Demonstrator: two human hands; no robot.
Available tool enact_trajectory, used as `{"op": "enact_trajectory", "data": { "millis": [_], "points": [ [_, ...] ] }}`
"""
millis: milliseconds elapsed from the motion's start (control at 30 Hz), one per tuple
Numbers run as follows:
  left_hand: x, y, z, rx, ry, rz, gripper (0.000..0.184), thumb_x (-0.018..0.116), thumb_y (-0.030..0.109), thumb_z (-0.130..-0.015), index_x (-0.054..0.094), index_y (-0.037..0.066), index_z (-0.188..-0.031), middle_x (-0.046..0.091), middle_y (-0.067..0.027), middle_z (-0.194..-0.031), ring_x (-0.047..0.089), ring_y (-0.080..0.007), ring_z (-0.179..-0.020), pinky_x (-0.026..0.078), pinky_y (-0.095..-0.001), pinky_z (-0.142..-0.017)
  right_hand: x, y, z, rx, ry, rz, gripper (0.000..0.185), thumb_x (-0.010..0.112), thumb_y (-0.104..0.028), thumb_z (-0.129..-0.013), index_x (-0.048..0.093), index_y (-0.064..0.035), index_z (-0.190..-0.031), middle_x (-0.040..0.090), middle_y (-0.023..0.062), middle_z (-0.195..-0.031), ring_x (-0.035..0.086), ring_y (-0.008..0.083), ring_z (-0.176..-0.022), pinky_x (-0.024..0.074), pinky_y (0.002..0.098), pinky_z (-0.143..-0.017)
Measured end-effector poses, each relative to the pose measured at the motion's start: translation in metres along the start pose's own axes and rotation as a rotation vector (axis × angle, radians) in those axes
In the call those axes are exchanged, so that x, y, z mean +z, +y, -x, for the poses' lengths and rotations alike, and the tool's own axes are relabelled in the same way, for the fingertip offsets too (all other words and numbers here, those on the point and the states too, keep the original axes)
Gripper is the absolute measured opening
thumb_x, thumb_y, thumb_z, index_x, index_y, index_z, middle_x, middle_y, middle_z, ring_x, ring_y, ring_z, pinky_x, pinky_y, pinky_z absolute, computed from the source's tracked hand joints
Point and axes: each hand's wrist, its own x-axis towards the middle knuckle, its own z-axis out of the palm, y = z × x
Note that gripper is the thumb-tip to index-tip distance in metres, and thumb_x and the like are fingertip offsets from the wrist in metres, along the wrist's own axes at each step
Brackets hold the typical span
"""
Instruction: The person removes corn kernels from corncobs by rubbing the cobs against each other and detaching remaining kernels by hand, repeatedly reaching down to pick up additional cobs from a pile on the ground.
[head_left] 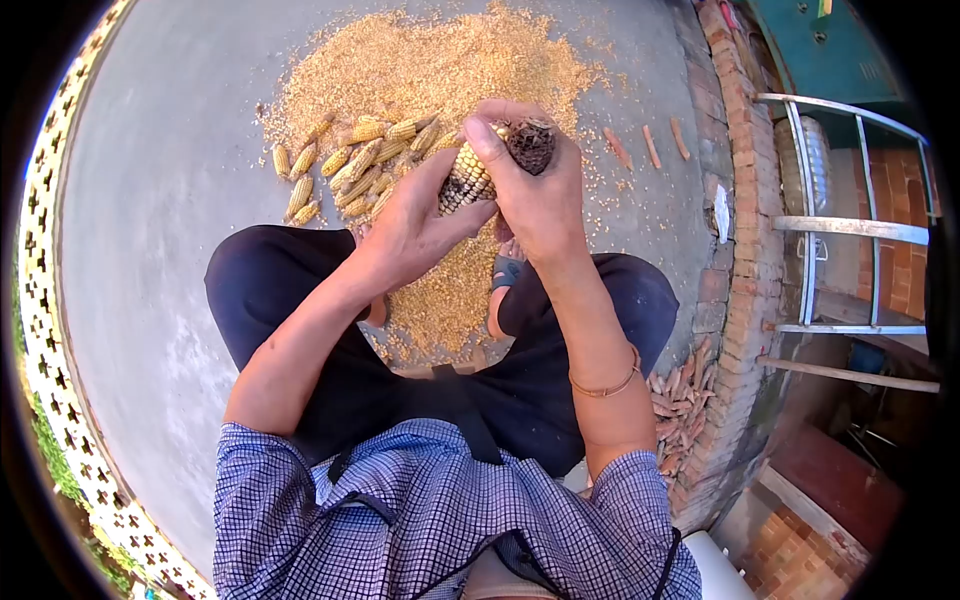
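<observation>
A corn cob with pale yellow kernels and dark patches is held between my two hands, above the gap between my knees. My left hand grips its lower left side. My right hand wraps round its right side, the thumb pressed on the kernels. A dark brown, rough clump shows at the fingers of my right hand; whether it belongs to the cob I cannot tell. Just beyond my left hand lies a pile of yellow cobs. Loose kernels spread behind the hands, and more lie between my feet.
Several bare reddish cobs are heaped by my right knee, and a few lie farther forward. A low brick edge runs along the right, with a metal ladder-like frame beyond it. A patterned wall borders the left.
</observation>
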Motion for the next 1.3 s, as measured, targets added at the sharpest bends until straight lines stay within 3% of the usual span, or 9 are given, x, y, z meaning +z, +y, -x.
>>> {"op": "enact_trajectory", "data": {
  "millis": [67,167,333,467,600,700,833,1067,1300],
  "points": [
    [0.007,0.009,0.000,0.170,0.073,-0.161,0.043,0.071,0.016,-0.082,0.051,-0.008,-0.112,0.060,-0.0182,-0.087,0.058,-0.0197,-0.081,0.048,-0.0367,-0.072,0.011,0.007,0.001,-0.133,0.129,0.193,0.019,0.074,-0.014,-0.084,0.064,0.0018,-0.089,0.068,0.0100,-0.075,0.061,0.0128,-0.059,0.0497,0.0313,-0.057],
    [0.017,0.015,0.006,0.108,0.064,-0.232,0.048,0.066,0.010,-0.083,0.049,-0.007,-0.124,0.062,-0.0245,-0.108,0.061,-0.0349,-0.104,0.046,-0.0419,-0.091,0.010,0.002,-0.005,0.157,0.229,0.179,0.017,0.071,-0.011,-0.085,0.063,0.0034,-0.078,0.067,0.0099,-0.068,0.063,0.0125,-0.061,0.0488,0.0314,-0.059],
    [0.002,0.011,0.004,-0.018,0.028,0.147,0.046,0.070,0.020,-0.085,0.054,-0.006,-0.119,0.059,-0.0036,-0.090,0.053,-0.0079,-0.076,0.046,-0.0257,-0.069,-0.005,-0.013,-0.015,0.523,0.152,-0.185,0.027,0.073,-0.024,-0.086,0.066,0.0011,-0.080,0.062,0.0025,-0.067,0.059,0.0111,-0.060,0.0463,0.0295,-0.058],
    [-0.003,0.012,0.004,-0.059,0.021,0.165,0.041,0.068,0.021,-0.086,0.057,-0.005,-0.115,0.057,-0.0010,-0.083,0.051,-0.0078,-0.074,0.044,-0.0253,-0.067,-0.015,-0.007,-0.011,0.340,0.011,-0.237,0.029,0.072,-0.027,-0.089,0.067,0.0003,-0.095,0.068,0.0048,-0.089,0.062,0.0100,-0.072,0.0495,0.0278,-0.060],
    [-0.004,0.007,0.000,0.015,0.048,-0.023,0.050,0.067,0.016,-0.084,0.051,-0.008,-0.125,0.065,-0.0135,-0.106,0.060,-0.0186,-0.100,0.046,-0.0337,-0.089,-0.007,-0.025,-0.002,0.408,-0.092,-0.097,0.029,0.073,-0.026,-0.088,0.065,0.0020,-0.090,0.063,0.0049,-0.074,0.059,0.0127,-0.059,0.0483,0.0303,-0.060],
    [0.007,0.007,0.004,0.056,0.067,-0.204,0.055,0.067,0.013,-0.084,0.046,-0.008,-0.130,0.061,-0.0211,-0.117,0.058,-0.0257,-0.111,0.043,-0.0379,-0.096,0.016,0.001,-0.004,-0.022,0.149,0.018,0.025,0.071,-0.020,-0.088,0.064,0.0034,-0.083,0.064,0.0063,-0.070,0.059,0.0130,-0.055,0.0480,0.0308,-0.055],
    [0.006,0.018,0.007,0.054,0.031,-0.182,0.056,0.068,0.012,-0.083,0.046,-0.008,-0.129,0.060,-0.0242,-0.116,0.057,-0.0295,-0.111,0.042,-0.0418,-0.097,0.014,-0.003,-0.005,0.121,0.254,0.081,0.024,0.068,-0.013,-0.087,0.062,0.0026,-0.070,0.061,0.0050,-0.058,0.059,0.0115,-0.057,0.0471,0.0305,-0.056],
    [-0.007,0.017,0.005,-0.202,-0.138,0.381,0.045,0.068,0.015,-0.085,0.053,-0.005,-0.123,0.059,-0.0033,-0.085,0.055,-0.0063,-0.075,0.043,-0.0211,-0.063,-0.015,-0.015,-0.013,0.487,0.075,-0.224,0.023,0.072,-0.024,-0.088,0.068,-0.0013,-0.091,0.066,0.0039,-0.079,0.060,0.0112,-0.068,0.0474,0.0276,-0.062],
    [-0.006,0.016,0.004,-0.134,-0.020,0.129,0.042,0.065,0.016,-0.086,0.055,-0.006,-0.120,0.063,-0.0086,-0.094,0.057,-0.0137,-0.085,0.047,-0.0293,-0.073,-0.020,-0.018,-0.009,0.392,-0.153,-0.262,0.026,0.070,-0.025,-0.090,0.068,-0.0007,-0.099,0.068,0.0044,-0.091,0.061,0.0118,-0.086,0.0478,0.0289,-0.080]
  ]
}}
